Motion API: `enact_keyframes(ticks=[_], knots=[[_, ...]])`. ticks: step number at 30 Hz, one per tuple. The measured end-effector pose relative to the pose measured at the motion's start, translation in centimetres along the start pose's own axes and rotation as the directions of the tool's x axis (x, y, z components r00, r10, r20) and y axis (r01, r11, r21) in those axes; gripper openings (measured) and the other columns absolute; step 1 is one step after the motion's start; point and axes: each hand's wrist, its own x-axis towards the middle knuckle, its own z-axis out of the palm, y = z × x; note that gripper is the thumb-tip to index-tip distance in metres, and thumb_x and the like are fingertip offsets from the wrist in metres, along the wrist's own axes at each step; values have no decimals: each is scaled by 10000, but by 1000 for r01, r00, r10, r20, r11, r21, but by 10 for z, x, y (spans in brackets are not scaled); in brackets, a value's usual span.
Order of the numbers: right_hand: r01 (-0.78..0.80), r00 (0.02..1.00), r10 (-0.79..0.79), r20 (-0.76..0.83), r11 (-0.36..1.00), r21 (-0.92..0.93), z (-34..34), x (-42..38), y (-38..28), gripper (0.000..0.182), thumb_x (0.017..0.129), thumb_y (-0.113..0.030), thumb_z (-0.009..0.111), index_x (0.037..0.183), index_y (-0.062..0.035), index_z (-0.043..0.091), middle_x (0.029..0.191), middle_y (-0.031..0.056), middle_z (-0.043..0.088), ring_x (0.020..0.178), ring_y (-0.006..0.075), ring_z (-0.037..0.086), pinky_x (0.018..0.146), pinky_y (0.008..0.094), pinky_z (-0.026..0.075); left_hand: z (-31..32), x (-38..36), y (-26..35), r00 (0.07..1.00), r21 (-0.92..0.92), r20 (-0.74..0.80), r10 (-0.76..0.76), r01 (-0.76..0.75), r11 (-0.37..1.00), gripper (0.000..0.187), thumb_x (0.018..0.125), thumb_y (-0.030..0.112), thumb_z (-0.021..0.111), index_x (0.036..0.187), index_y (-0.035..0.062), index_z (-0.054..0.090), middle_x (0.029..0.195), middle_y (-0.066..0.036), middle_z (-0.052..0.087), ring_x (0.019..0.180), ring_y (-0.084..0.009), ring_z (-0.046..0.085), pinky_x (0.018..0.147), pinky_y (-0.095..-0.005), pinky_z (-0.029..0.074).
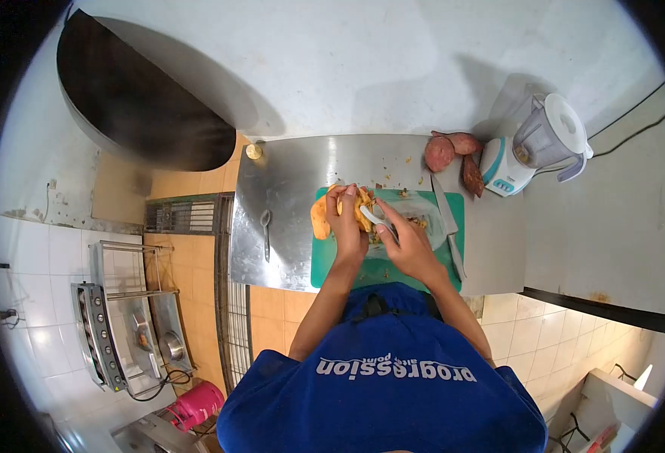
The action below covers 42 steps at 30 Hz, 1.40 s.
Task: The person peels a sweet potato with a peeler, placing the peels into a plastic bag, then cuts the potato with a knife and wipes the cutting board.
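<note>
My left hand (347,224) is closed around a yellow-orange peeled sweet potato (362,202) above the green cutting board (455,219). My right hand (410,245) grips a white peeler (371,217), its head close against the sweet potato; the blade itself is hidden. Another peeled orange piece (319,219) lies just left of my left hand. Under and beside my right hand is a clear plastic bag (432,217) with peelings by it. Along the board's right side lies a long knife (444,202).
Unpeeled sweet potatoes (439,154) rest at the back right beside a white blender (507,166). A spoon (266,234) and a small yellowish jar (254,151) are on the left of the steel table (287,181). Peel scraps lie behind the board. A dark curved panel (143,98) juts out at upper left.
</note>
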Motion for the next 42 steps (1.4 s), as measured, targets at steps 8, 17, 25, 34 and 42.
enact_keyframes(ticks=[8,17,25,34,42], knots=[[-81,997,82,-3,993,88,7,-2,-7,444,980,-260,577,1377,-61,590,929,275,690,897,429,668,810,470,505,-3,1,5,988,19,20,156,-156,988,158,988,97,615,1097,71,504,1082,-81,579,1003,-211,628,944,-394,552],[-81,997,79,19,983,164,-4,3,-3,464,988,-269,580,1377,-16,574,984,288,689,948,432,669,886,443,508,-19,13,3,978,6,-2,208,-208,978,131,992,94,605,1086,83,514,1098,-80,574,1032,-230,622,1009,-432,532],[116,992,-115,46,993,-2,20,-16,16,484,994,-271,569,1418,-40,541,904,252,701,870,423,681,805,437,512,-10,20,8,982,-32,-40,182,-183,983,141,980,79,618,1075,73,514,1080,-81,580,1020,-219,627,934,-368,537],[-64,995,51,84,986,157,11,4,10,508,998,-275,544,1466,-83,499,979,306,673,945,476,649,855,468,501,-8,4,-3,991,23,-22,132,-132,991,129,980,94,610,1063,79,512,1080,-92,625,1012,-232,639,967,-392,546],[-111,989,101,107,989,97,-10,2,-14,513,997,-263,535,1459,-43,494,841,283,651,822,474,641,772,484,489,-8,4,-8,991,59,-20,132,-131,990,123,984,100,607,1056,72,510,1066,-90,631,968,-217,647,866,-372,562]])
